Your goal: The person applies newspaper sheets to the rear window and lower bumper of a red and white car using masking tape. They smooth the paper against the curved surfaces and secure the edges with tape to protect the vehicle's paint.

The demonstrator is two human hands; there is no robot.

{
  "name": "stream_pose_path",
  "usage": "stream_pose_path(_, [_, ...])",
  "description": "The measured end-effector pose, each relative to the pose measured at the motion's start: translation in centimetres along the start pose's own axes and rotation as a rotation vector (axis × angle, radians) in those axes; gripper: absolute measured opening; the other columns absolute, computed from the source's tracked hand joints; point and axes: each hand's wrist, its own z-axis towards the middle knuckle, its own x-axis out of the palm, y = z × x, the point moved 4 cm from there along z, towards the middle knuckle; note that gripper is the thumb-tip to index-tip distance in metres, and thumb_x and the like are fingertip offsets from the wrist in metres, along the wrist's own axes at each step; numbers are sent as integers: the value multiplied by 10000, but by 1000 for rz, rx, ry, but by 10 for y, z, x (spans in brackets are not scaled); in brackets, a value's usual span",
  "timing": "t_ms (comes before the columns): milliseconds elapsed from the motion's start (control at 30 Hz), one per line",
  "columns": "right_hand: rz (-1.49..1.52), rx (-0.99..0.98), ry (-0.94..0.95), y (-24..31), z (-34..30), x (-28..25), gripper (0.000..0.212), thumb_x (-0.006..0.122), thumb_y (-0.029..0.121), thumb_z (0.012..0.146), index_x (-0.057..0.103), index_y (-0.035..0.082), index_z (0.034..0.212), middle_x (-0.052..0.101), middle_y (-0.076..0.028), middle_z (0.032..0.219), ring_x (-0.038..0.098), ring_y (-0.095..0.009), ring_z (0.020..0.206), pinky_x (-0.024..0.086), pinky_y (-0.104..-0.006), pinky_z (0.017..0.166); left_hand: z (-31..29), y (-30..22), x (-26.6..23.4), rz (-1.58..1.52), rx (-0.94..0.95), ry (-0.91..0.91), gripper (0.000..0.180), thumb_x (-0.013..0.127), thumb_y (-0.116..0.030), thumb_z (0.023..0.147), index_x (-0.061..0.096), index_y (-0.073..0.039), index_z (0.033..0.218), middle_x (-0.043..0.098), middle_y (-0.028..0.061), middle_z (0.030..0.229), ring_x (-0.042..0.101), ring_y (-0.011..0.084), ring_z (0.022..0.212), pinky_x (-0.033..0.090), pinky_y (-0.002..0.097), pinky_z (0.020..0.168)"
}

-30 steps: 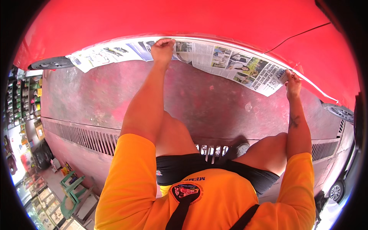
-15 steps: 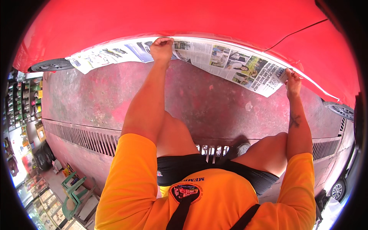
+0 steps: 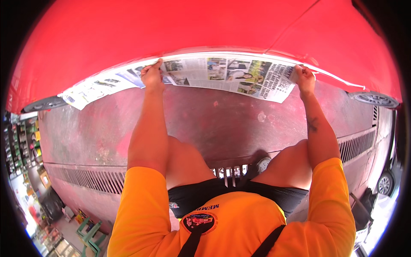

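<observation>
From here: left hand (image 3: 152,76) and right hand (image 3: 305,79), each grip pinching newspaper (image 3: 222,76) along red car (image 3: 184,25); left contact half-hidden, probably top edge; car's upper part cut off.

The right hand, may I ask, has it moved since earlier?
No: judged by the seam in the car, the right hand keeps its place; only the view shifted.

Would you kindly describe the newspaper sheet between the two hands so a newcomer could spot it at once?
Start at the red car across the top and follow its lower edge. The sheet hangs there, spanning from the left hand to the right hand. Unlike the paper farther left, it has a large dark headline at its right end.
</observation>
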Motion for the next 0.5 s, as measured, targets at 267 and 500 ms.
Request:
stream_pose_path(267, [-229, -79, -125, 9, -1, 3, 355, 764, 372, 961, 786, 34, 1066, 775, -75, 866, 710, -180, 770, 548, -349, 766, -42, -14, 15, 821, 856, -196, 330, 857, -243, 859, 643, -58, 1029, 660, 156, 1056, 615, 374, 1028, 511, 526, 835])
stream_pose_path(500, [-265, -88, -152, 9, -2, 0, 372, 751, 405, 952, 780, 48, 1055, 774, -94, 853, 734, -223, 806, 557, -369, 785, -126, 30, 65, 1134, 1175, 87, 738, 753, -344, 933, 456, 46, 1484, 427, 262, 1532, 361, 464, 1462, 316, 615, 1181])
